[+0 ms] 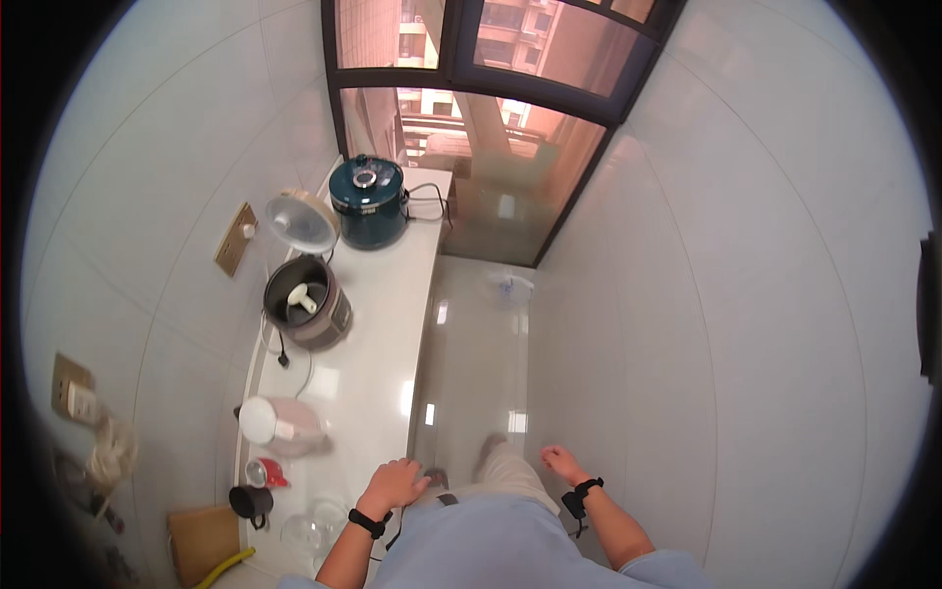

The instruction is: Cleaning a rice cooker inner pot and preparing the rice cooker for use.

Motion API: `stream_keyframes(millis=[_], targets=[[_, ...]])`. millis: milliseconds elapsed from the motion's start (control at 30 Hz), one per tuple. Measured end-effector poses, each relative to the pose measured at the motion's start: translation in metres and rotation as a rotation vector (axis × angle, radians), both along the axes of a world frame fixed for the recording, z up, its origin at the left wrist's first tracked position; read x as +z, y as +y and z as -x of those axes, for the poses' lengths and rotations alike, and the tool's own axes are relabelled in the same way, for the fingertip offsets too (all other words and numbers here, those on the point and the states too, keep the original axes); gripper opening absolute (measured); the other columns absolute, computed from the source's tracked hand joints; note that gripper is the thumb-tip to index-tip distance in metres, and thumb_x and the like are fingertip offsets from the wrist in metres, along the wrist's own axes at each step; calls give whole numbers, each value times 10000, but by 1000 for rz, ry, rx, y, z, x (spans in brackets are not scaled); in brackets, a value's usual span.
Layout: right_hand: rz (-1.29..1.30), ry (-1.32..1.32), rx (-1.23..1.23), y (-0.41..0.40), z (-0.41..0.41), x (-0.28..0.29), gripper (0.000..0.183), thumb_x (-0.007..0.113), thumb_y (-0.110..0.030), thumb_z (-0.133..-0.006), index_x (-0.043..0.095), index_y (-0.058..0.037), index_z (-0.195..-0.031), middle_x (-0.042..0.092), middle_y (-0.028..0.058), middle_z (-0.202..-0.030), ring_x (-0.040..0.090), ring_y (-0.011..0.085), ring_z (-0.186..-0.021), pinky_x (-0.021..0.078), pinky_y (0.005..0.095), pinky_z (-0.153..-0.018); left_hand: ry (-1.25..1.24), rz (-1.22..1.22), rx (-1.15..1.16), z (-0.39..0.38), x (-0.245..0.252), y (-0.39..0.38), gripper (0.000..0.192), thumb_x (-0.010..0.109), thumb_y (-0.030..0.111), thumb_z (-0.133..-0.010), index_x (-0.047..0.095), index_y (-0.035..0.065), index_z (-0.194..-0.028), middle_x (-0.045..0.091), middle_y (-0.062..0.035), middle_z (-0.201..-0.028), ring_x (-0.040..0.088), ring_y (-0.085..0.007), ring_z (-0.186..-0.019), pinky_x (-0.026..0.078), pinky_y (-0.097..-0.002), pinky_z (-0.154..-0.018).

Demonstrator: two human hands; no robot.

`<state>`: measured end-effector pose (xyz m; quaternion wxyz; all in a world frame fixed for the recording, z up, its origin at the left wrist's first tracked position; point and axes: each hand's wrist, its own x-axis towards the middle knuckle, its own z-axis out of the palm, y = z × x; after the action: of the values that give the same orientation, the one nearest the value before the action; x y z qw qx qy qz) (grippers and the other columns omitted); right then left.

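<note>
My left hand [397, 482] is at the front edge of the white countertop [375, 353], fingers slightly spread, holding nothing visible. My right hand [562, 464] hangs over the floor near the right wall, its fingers loosely curled with nothing seen in them. Left of my left hand stand a pale pink electric kettle [283, 425] with a white lid, a red cup [266, 473], a black mug [251, 503] and clear glassware [309, 531]. Farther along, an open rice cooker [338, 316] holds a white utensil [302, 298]. Beyond it is a dark green electric pot [368, 206], lid on.
A brown board [202, 541] and a yellow strip-like object [228, 565] lie at the lower left. Sockets [235, 239] and a plug [81, 401] are on the left wall. A dark-framed window [471, 81] closes the far end; a plastic bag [510, 289] lies on the floor.
</note>
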<state>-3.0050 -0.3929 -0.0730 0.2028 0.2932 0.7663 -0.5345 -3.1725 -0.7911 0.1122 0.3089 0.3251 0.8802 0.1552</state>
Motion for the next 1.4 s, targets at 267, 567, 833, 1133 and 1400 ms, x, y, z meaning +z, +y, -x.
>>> stream_keyframes(millis=[267,567,833,1133,1400], targets=[[-37,-91,37,137,215,-12,273,514,-249,-918,603,-29,-1053,634,40,-892,583,128,-766,485,279,-693,-52,-95,95,148,-20,109,361,506,360,-891,598,27,-998,612,-174,-971,584,-355,-916,478,-437,-791],[-82,194,330,142,508,15,258,581,-215,-885,614,1,-1023,651,68,-936,605,145,-820,485,282,-743,140,-487,729,287,56,169,168,567,137,-861,624,25,-972,635,-156,-971,594,-330,-911,476,-380,-800],[76,654,714,-3,692,144,137,550,-79,-910,609,-27,-1023,661,69,-907,632,139,-837,494,261,-702,967,-455,1179,369,116,134,161,605,-24,-731,621,51,-871,608,-101,-948,564,-312,-902,421,-391,-820],[451,595,1295,-207,742,232,438,589,-50,-841,466,-54,-1261,591,160,-1124,620,235,-974,524,319,-772,853,-606,2413,306,-31,54,228,521,194,-912,513,48,-1086,533,-55,-995,510,-158,-889,431,-313,-760],[442,697,1449,-299,729,219,497,540,-48,-858,375,-70,-1326,494,206,-1230,531,373,-1088,454,414,-916,421,-1005,2552,273,-50,40,533,391,455,-958,411,77,-1333,514,-91,-1227,513,-217,-1008,449,-353,-840]])
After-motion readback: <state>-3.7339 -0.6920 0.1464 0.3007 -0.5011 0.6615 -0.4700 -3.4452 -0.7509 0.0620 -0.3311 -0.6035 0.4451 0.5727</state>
